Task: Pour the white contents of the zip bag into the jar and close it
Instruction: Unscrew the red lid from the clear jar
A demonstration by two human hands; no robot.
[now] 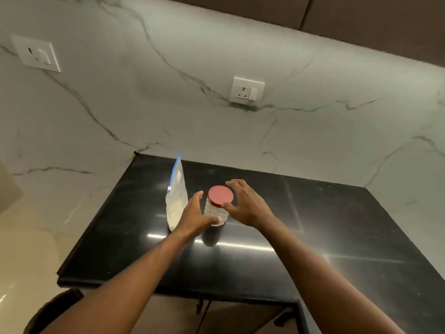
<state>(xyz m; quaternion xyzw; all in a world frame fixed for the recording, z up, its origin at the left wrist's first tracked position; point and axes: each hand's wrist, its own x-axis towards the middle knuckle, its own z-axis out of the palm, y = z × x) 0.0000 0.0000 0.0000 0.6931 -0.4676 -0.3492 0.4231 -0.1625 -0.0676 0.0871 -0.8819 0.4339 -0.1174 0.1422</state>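
A clear jar (pixel 215 212) with a red lid (pixel 220 196) stands upright on the black countertop (pixel 313 237). Just left of it a zip bag (pixel 176 196) with a blue seal stands upright, its lower half filled with white contents. My left hand (pixel 196 213) wraps the jar's left side and base, between jar and bag. My right hand (pixel 245 202) curls around the lid's right edge, thumb and fingers touching its rim. The lid sits on the jar.
A marble wall rises behind the countertop, with one socket plate (pixel 246 90) above the jar and another socket plate (pixel 36 53) at the far left. The counter's left and front edges drop to a pale floor (pixel 29 249).
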